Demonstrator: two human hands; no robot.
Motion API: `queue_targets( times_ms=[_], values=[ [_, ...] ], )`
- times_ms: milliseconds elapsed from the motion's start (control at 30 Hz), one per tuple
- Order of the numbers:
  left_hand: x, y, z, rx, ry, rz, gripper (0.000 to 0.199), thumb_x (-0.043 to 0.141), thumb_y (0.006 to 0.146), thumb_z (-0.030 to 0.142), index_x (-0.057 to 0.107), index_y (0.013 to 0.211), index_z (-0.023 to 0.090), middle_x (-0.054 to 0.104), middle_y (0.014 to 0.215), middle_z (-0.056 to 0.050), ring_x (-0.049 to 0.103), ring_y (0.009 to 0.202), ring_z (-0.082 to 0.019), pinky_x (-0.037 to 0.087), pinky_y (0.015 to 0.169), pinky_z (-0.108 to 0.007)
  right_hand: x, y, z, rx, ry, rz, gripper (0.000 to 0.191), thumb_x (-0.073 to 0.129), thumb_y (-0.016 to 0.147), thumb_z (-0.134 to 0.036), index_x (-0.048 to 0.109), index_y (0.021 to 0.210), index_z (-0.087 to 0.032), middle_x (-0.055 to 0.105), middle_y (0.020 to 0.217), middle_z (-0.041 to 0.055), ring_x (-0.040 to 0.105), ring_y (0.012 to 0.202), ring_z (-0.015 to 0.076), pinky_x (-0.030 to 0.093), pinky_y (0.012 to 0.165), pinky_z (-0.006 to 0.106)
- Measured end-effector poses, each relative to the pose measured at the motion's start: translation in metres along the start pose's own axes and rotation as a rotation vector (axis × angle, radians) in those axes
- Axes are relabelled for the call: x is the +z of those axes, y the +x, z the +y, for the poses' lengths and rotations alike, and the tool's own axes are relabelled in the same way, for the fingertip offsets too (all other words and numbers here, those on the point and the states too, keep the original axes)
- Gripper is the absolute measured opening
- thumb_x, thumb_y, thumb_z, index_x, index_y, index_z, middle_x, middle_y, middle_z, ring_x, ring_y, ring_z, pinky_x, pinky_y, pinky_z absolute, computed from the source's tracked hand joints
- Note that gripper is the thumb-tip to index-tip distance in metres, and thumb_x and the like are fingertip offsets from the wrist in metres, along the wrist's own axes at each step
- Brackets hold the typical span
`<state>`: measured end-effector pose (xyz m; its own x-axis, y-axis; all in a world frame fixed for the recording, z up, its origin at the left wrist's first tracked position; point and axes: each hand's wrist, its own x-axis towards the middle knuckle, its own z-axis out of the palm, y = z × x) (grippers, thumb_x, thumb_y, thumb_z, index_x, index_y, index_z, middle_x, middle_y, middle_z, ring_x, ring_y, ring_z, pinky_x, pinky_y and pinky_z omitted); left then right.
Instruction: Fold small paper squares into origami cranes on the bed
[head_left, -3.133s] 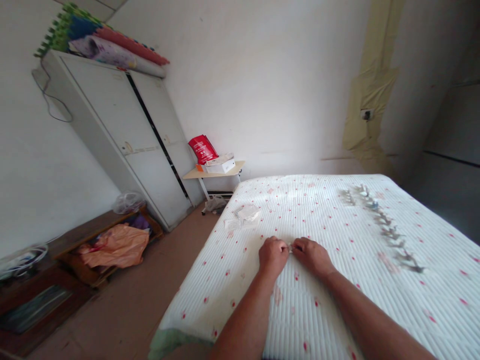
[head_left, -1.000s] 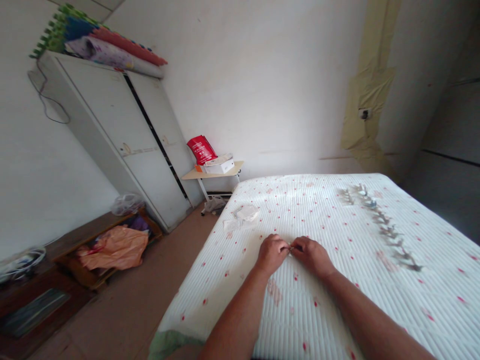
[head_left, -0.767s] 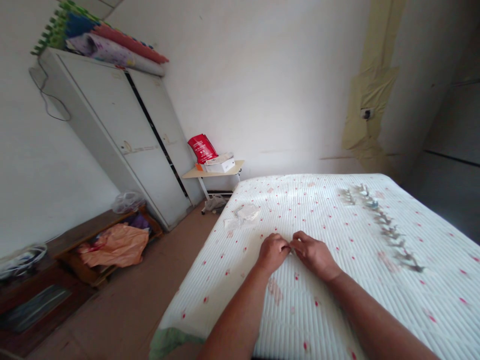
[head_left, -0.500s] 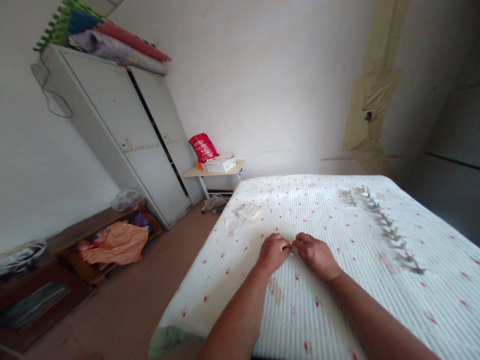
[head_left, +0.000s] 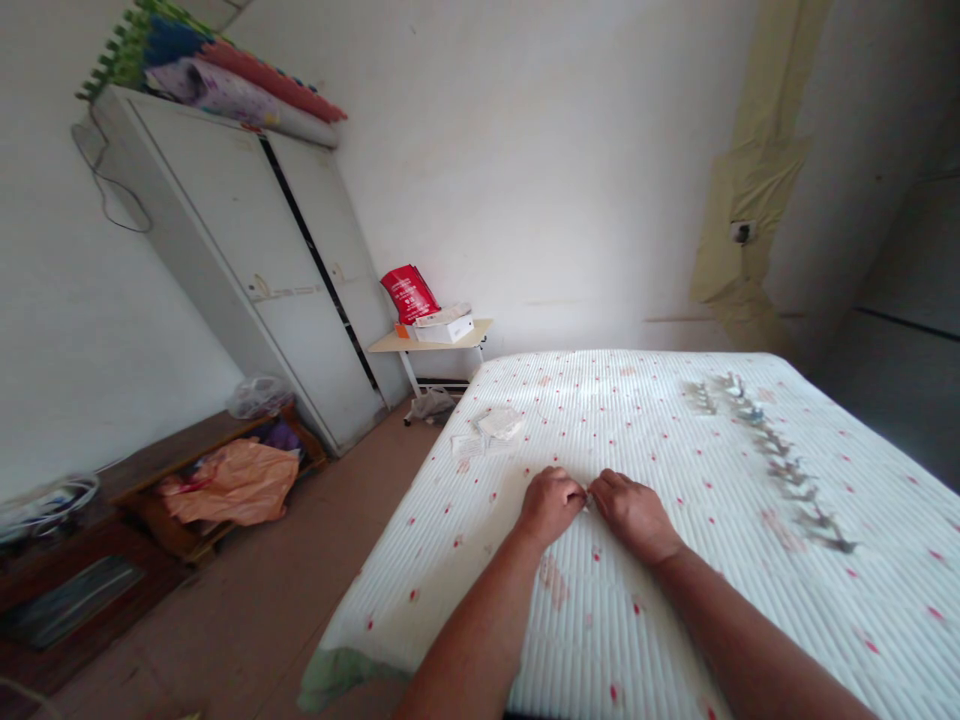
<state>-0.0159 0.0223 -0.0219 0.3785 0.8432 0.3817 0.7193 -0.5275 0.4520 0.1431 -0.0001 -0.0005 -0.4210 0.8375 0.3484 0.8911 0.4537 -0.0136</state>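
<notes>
Near the middle of the bed [head_left: 465, 560], my left hand [head_left: 553, 502] and my right hand [head_left: 628, 508] meet just above the white striped cover. Both have their fingers pinched together around a tiny pale object [head_left: 587, 501], mostly hidden between the fingertips and too small to name. On the right of the cover lies a row of several small grey-brown figures [head_left: 787, 470], with a shorter group [head_left: 701, 397] beside its far end. Left of my hands rest a clear plastic packet [head_left: 501, 423] and a thin whitish sheet [head_left: 468, 445].
A small table [head_left: 397, 343] with a red bag [head_left: 410, 293] and white box [head_left: 448, 329] stands beyond the bed. At the left are a tall grey cabinet [head_left: 225, 220] and a low wooden cabinet [head_left: 127, 470] with an orange plastic bag [head_left: 236, 480].
The view has shifted slightly, so the room appears a little further right. My hands remain together over the cover, with the fingers almost unchanged.
</notes>
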Motion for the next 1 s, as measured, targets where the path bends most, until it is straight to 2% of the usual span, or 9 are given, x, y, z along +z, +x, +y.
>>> queue_targets(
  times_ms=[133, 267, 533, 700, 1000],
  values=[
    [0.0, 0.0, 0.0, 0.006, 0.007, -0.003, 0.012, 0.056, 0.075, 0.02, 0.068, 0.071, 0.02, 0.058, 0.07, 0.0, 0.051, 0.075, -0.013, 0.037, 0.067, -0.023, 0.009, 0.0, 0.0, 0.11, 0.09, -0.008, 0.026, 0.038, 0.088, -0.021, 0.061, 0.076, -0.017, 0.059, 0.077, 0.0037, 0.057, 0.067, 0.0118, 0.031, 0.053, 0.022],
    [-0.002, 0.0, 0.001, 0.006, 0.006, -0.008, 0.012, 0.056, 0.075, 0.021, 0.068, 0.071, 0.02, 0.058, 0.07, -0.001, 0.051, 0.075, -0.013, 0.036, 0.066, -0.023, 0.015, 0.0, 0.002, 0.163, 0.213, -0.003, 0.027, 0.037, 0.087, -0.021, 0.062, 0.079, -0.019, 0.06, 0.079, 0.0026, 0.058, 0.068, 0.0113, 0.034, 0.056, 0.021],
    [-0.001, 0.0, 0.0, 0.008, 0.007, -0.01, 0.012, 0.057, 0.074, 0.02, 0.069, 0.072, 0.021, 0.058, 0.07, 0.0, 0.051, 0.074, -0.012, 0.037, 0.066, -0.022, 0.009, -0.002, -0.001, 0.198, 0.384, -0.013, 0.028, 0.038, 0.085, -0.026, 0.065, 0.079, -0.019, 0.061, 0.079, 0.0033, 0.059, 0.071, 0.0127, 0.04, 0.064, 0.021],
    [0.0, 0.001, -0.001, -0.005, -0.003, -0.003, 0.011, 0.058, 0.073, 0.02, 0.069, 0.073, 0.021, 0.06, 0.071, 0.0, 0.052, 0.074, -0.013, 0.038, 0.067, -0.022, 0.009, -0.001, -0.002, 0.2, 0.372, -0.011, 0.029, 0.041, 0.085, -0.031, 0.065, 0.076, -0.018, 0.061, 0.077, 0.0035, 0.059, 0.07, 0.013, 0.04, 0.064, 0.021],
    [0.001, 0.001, -0.001, 0.005, -0.016, 0.001, 0.009, 0.059, 0.072, 0.019, 0.069, 0.071, 0.02, 0.06, 0.071, 0.0, 0.052, 0.074, -0.012, 0.038, 0.066, -0.022, 0.014, 0.001, -0.006, 0.272, 0.277, -0.028, 0.025, 0.042, 0.085, -0.028, 0.065, 0.078, -0.02, 0.063, 0.08, 0.003, 0.059, 0.072, 0.0129, 0.036, 0.06, 0.021]
  ],
)
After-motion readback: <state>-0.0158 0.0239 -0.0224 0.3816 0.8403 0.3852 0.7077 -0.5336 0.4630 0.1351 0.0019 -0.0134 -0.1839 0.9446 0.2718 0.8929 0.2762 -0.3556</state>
